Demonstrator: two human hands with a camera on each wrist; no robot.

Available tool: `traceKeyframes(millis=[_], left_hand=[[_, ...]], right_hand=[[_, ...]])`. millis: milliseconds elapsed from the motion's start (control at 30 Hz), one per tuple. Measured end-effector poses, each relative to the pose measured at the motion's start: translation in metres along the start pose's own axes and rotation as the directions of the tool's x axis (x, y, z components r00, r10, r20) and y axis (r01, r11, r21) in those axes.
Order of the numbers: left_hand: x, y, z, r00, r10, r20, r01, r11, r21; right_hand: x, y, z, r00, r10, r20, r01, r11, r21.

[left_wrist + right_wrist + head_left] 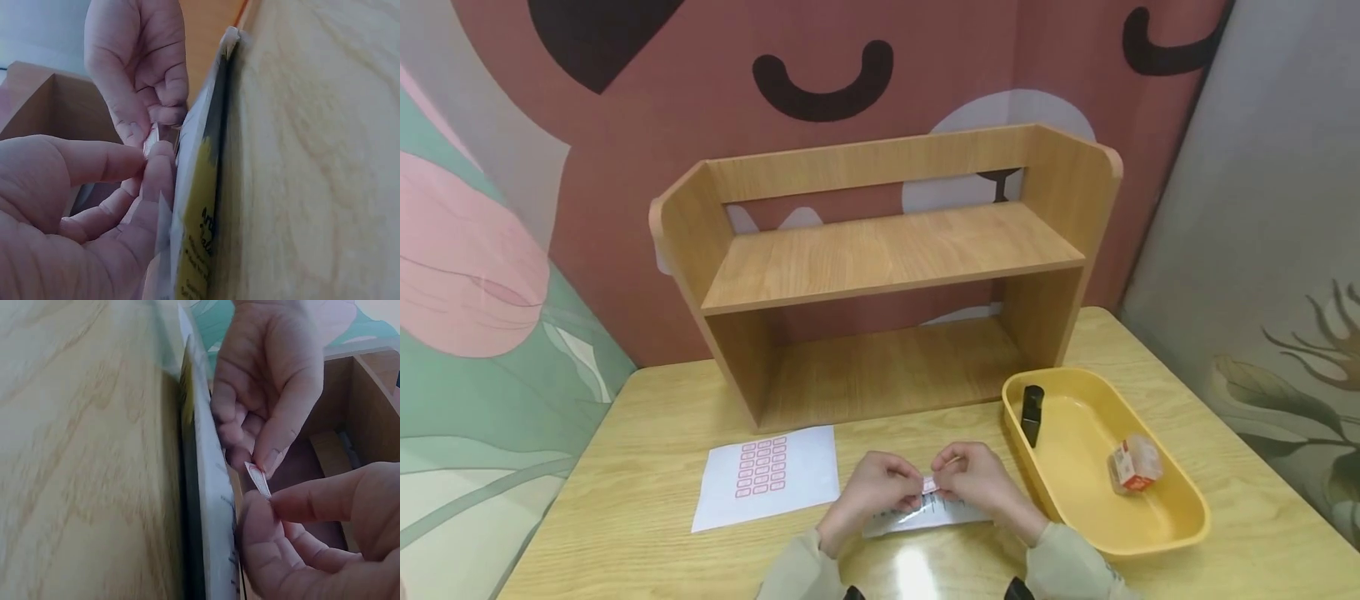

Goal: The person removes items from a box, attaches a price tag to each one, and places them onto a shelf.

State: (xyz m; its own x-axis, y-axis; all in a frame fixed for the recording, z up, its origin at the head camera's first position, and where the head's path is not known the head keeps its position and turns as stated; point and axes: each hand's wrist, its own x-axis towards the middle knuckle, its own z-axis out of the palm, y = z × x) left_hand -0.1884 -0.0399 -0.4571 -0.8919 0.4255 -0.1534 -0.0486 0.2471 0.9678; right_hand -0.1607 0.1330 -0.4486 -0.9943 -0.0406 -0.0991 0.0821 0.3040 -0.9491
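Note:
A small white label with a red printed border (929, 484) is stretched between my hands. Its left end is pinched by the thumb and finger of my left hand (880, 485); my right hand (976, 478) pinches the other end. In the right wrist view the label (258, 480) looks tilted, with red lines on its face. Just below the hands lies a flat packet (917, 520), pale on top with dark marks. Its edge shows a yellow part with black print (199, 219) in the left wrist view. My hands partly cover the packet.
Left of the hands lies a white sheet (812, 467) with rows of red-bordered labels. A yellow tray (1075, 508) on the right holds a black object (1032, 415) and a clear pack with a red-and-white label (1135, 463). Behind stands a wooden shelf (895, 250).

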Motion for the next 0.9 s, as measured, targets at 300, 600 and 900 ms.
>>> traceKeyframes(millis=[300, 600, 900], left_hand=[[-0.002, 0.004, 0.010, 0.996, 0.047, -0.069, -0.031, 0.974, 0.223], [-0.001, 0.006, 0.017, 0.976, 0.173, -0.133, -0.087, 0.868, 0.489], [0.003, 0.001, 0.021, 0.965, 0.225, -0.132, -0.117, 0.824, 0.554]], right_hand=[[0.002, 0.004, -0.003, 0.998, -0.059, 0.009, 0.059, 0.980, -0.191], [0.003, 0.007, 0.000, 0.980, -0.197, 0.023, 0.192, 0.909, -0.370], [0.001, 0.008, 0.002, 0.979, -0.203, 0.010, 0.189, 0.888, -0.420]])
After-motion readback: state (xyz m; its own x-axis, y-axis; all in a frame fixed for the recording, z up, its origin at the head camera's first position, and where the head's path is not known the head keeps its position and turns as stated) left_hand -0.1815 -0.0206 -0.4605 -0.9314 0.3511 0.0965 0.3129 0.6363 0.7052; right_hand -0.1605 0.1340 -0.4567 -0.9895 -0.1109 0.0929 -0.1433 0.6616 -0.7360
